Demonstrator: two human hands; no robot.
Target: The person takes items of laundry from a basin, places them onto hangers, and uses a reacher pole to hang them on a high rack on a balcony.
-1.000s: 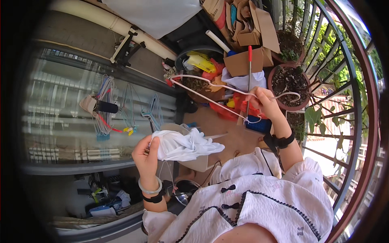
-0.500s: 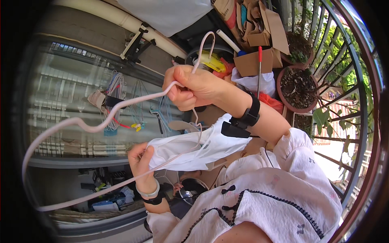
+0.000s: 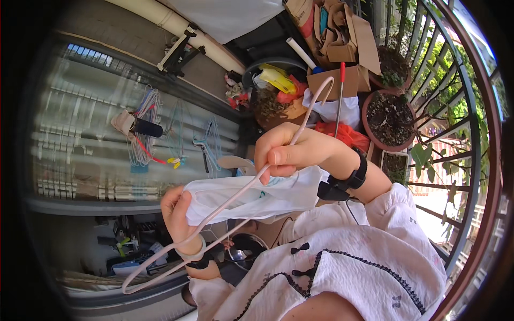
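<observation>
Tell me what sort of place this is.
Probably a home balcony: a barred, dark metal railing, a round reddish-brown flowerpot and a bunch of thin, pale wire hangers suggest it.

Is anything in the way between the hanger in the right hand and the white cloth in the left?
Nothing visible is. The right hand holds the pale pink hanger, part of which crosses directly in front of the white cloth held by the left hand. Whether they touch is unclear.
</observation>
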